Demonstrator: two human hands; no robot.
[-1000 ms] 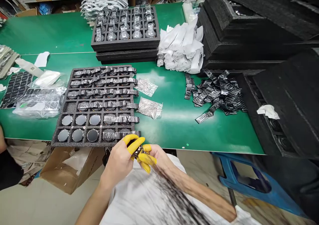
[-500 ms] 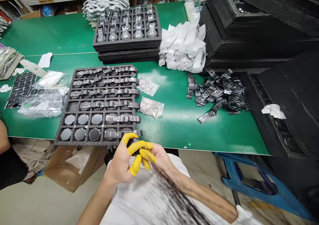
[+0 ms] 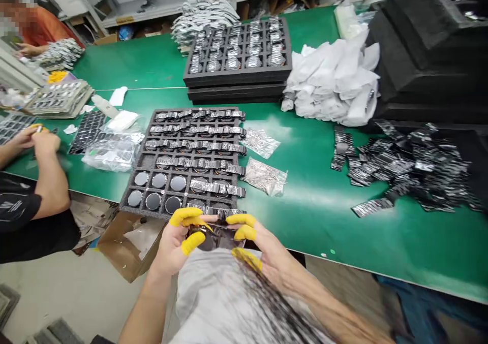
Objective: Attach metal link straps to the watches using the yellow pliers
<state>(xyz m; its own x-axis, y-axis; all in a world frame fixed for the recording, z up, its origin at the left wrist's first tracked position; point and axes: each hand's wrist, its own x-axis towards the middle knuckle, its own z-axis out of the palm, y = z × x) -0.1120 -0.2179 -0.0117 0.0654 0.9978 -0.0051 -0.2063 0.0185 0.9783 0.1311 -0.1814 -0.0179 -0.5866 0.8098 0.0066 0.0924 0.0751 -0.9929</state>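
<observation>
Presently, the left hand [image 3: 171, 245] and the right hand [image 3: 267, 247] face each other by the table [image 3: 316, 227], their fingers curved inward. Between them is the watch [image 3: 207, 239], at three o'clock from the left hand. This hand pinches it with thumb and fingers; the right hand's fingers are near the watch's other side, but whether they close on it, I cannot tell. At eleven o'clock lies the tray [image 3: 147, 162].

Watch bands [image 3: 409, 166] look shiny and metallic, the foam tray [image 3: 148, 161] matt.
</observation>
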